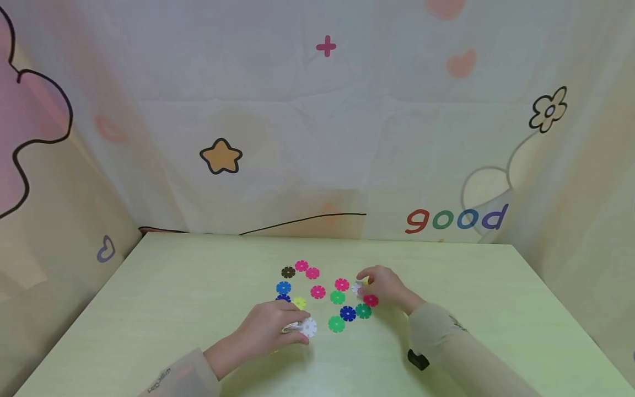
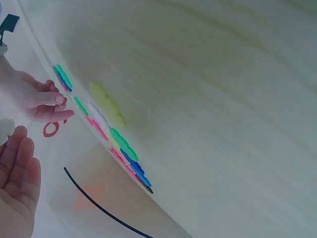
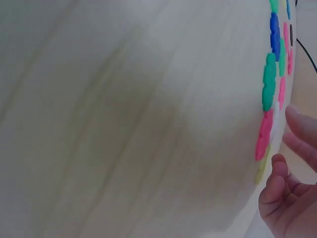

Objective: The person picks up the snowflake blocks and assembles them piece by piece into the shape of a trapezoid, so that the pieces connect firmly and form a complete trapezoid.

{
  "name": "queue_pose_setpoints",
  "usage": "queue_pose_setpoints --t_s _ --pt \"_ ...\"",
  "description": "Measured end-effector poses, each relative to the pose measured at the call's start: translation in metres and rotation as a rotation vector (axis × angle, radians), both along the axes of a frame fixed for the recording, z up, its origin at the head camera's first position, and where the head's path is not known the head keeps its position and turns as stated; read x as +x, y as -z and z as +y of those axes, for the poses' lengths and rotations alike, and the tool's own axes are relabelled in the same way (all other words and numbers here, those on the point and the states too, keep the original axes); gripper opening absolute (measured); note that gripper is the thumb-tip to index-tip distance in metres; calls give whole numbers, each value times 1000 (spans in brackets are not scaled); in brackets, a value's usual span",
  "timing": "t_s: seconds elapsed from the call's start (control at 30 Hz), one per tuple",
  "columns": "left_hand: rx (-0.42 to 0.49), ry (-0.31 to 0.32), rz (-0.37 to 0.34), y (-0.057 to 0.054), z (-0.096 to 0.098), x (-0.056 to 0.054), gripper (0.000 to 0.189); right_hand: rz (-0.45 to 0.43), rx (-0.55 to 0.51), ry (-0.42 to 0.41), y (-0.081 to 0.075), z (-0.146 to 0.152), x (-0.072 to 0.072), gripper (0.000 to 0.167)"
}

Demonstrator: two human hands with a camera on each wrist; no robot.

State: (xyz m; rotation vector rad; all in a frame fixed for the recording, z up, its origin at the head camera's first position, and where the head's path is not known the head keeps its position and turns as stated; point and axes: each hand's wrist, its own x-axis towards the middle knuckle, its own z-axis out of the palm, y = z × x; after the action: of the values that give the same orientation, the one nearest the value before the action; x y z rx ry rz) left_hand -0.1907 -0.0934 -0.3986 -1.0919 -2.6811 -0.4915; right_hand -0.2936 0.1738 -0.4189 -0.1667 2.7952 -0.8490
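Observation:
Near the front of the group, my left hand (image 1: 270, 325) pinches a white snowflake disc (image 1: 310, 327) between thumb and fingers. In the left wrist view the edge of that white disc (image 2: 6, 129) shows at the fingertips. My right hand (image 1: 387, 285) reaches over the right end of the group, thumb and forefinger apart around a white disc (image 1: 355, 288) lying on the table. A yellow disc (image 1: 365, 280) is partly covered by the right fingers. Just below that hand lies a pink disc (image 1: 370, 300). In the right wrist view, a gap shows between its thumb and fingers (image 3: 302, 126).
Several flat notched discs lie on the pale table (image 1: 173, 292) between the hands: a brown disc (image 1: 288, 272), a light blue disc (image 1: 283, 287), a dark blue disc (image 1: 348, 314), a green disc (image 1: 336, 324), and pink ones. A printed curtain (image 1: 278, 138) hangs behind the table.

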Motion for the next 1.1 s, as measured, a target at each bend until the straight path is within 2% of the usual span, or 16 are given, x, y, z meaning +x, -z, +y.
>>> queue_pose_setpoints --t_s 0.27,0.57,0.67,0.8,0.9,1.1 --pt "-14 1 -5 0 0 0 37 0 64 1 6 -6 -2 27" --pt "-22 -1 -9 -1 -1 0 38 15 55 31 7 -9 -2 27" --pt "-20 1 0 -1 -1 0 37 8 13 51 7 -8 -2 27" --pt "-22 -6 6 0 -2 0 37 33 -59 49 2 -2 1 18" --pt "-21 -8 9 0 -3 0 37 44 -137 36 -6 4 4 14" --pt "15 -11 26 -3 -3 -1 37 27 -315 -10 -24 16 13 19"
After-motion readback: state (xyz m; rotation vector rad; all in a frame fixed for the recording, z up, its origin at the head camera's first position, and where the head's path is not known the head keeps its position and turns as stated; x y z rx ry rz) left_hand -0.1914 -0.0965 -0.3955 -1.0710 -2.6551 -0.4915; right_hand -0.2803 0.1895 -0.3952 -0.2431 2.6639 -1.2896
